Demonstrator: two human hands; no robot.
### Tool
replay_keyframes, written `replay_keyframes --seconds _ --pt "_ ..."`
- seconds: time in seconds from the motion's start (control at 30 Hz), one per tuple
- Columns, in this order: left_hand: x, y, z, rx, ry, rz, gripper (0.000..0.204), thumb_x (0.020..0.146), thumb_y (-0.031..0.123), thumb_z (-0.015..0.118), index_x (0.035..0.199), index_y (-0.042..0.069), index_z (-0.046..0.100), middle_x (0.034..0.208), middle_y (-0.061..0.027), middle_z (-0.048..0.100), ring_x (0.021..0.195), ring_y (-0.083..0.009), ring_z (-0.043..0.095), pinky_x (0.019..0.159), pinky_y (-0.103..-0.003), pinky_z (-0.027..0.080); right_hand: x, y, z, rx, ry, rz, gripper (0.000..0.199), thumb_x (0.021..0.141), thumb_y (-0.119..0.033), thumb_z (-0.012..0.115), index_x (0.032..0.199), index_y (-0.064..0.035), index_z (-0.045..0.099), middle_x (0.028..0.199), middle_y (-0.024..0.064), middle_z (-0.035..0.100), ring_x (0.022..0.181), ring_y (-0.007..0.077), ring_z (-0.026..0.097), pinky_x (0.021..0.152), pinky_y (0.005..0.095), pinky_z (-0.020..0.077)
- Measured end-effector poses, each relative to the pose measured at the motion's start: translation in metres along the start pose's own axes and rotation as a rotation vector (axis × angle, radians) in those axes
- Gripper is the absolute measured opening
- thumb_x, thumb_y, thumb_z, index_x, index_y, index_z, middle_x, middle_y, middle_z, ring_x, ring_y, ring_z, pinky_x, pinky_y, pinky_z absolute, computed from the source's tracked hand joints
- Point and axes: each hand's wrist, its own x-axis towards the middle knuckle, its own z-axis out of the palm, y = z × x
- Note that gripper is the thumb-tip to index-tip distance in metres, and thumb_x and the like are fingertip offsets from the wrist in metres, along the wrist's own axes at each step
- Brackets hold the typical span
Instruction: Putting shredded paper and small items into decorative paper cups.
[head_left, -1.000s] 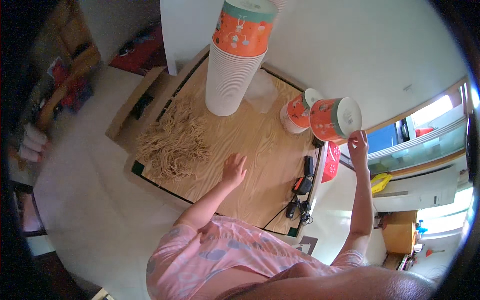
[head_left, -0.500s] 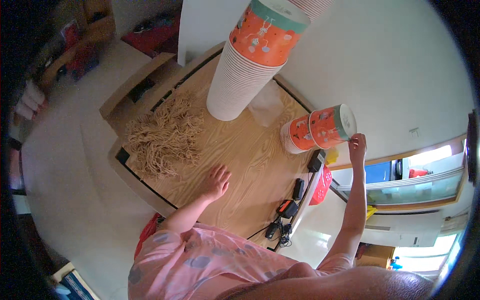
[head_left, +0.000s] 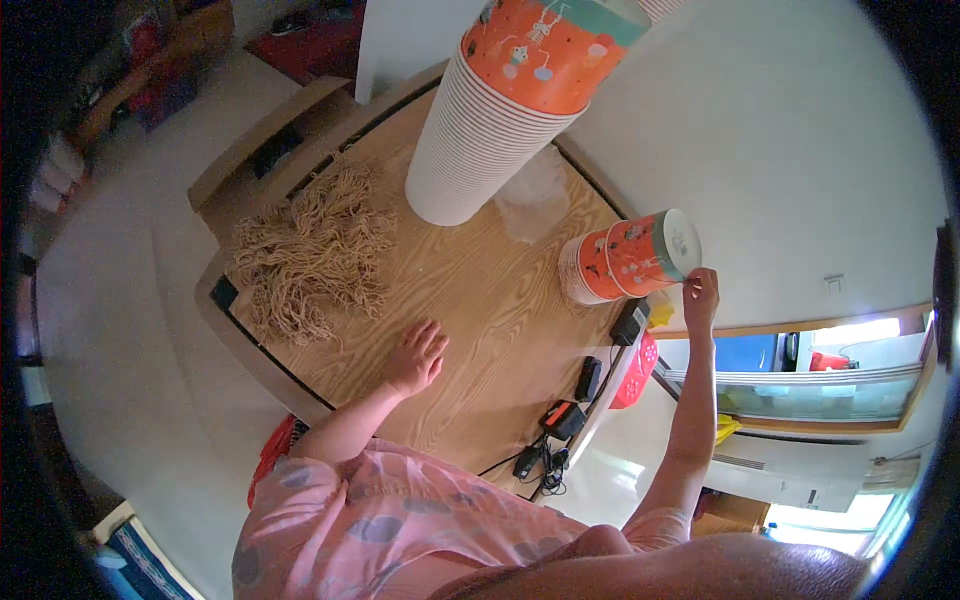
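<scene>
Wood-grain bench (head_left: 480,310) fills the middle of the frame, with pale floor around it and a white wall at the upper right. At the top centre stands a tall stack of paper cups (head_left: 500,110), white-sided with an orange one uppermost. A heap of tan string loops (head_left: 310,250) lies to its left. The left hand (head_left: 415,358) rests flat on the bench at centre, fingers spread, holding nothing. The right hand (head_left: 700,292), at the right, has its fingertips pinched at the rim of a short stack of orange cups (head_left: 625,258) lying tilted on its side; the grip looks closed, though it is small here. Black chargers (head_left: 560,420) lie at the bench's lower edge.
</scene>
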Motion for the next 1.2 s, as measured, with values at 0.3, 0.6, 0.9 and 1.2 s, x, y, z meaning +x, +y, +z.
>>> replay_keyframes --seconds 0.3,0.6,0.9,1.2 --pt "0.004 0.003 -0.009 0.038 -0.011 0.001 0.041 0.075 0.022 0.056 0.113 0.009 0.05 0.124 -0.0153 0.042 0.119 -0.0318 0.034 0.098 -0.049 0.027 -0.005 -0.004 0.025 0.016 -0.057 0.025 0.017 0.067 0.01 0.053 0.08 -0.001 0.052 0.088 0.0111 0.05 0.078 0.0236 0.055 0.064 0.0279 0.0506" --pt "0.007 0.004 -0.012 0.052 -0.042 -0.015 0.041 0.076 0.022 0.055 0.114 0.009 0.049 0.125 -0.0149 0.042 0.119 -0.0306 0.035 0.098 -0.047 0.027 -0.01 -0.007 0.034 0.043 -0.067 0.048 0.021 0.067 0.012 0.052 0.083 -0.0025 0.052 0.087 0.0101 0.05 0.078 0.0223 0.055 0.064 0.0274 0.0508" --pt "0.007 0.003 -0.01 0.042 -0.003 -0.016 0.04 0.075 0.022 0.056 0.113 0.01 0.051 0.124 -0.0144 0.043 0.117 -0.0299 0.038 0.096 -0.047 0.029 -0.013 -0.009 0.038 0.059 -0.071 0.044 0.021 0.066 0.011 0.051 0.082 -0.0024 0.052 0.084 0.01 0.049 0.074 0.0218 0.054 0.06 0.0271 0.0476" --pt "0.007 0.001 -0.009 0.034 -0.031 -0.019 0.039 0.075 0.023 0.056 0.111 0.01 0.052 0.123 -0.0138 0.044 0.118 -0.0296 0.037 0.096 -0.046 0.029 -0.015 -0.001 0.044 0.028 -0.067 0.019 0.02 0.066 0.012 0.05 0.081 -0.0019 0.051 0.08 0.0104 0.048 0.072 0.0227 0.051 0.059 0.0284 0.0438"
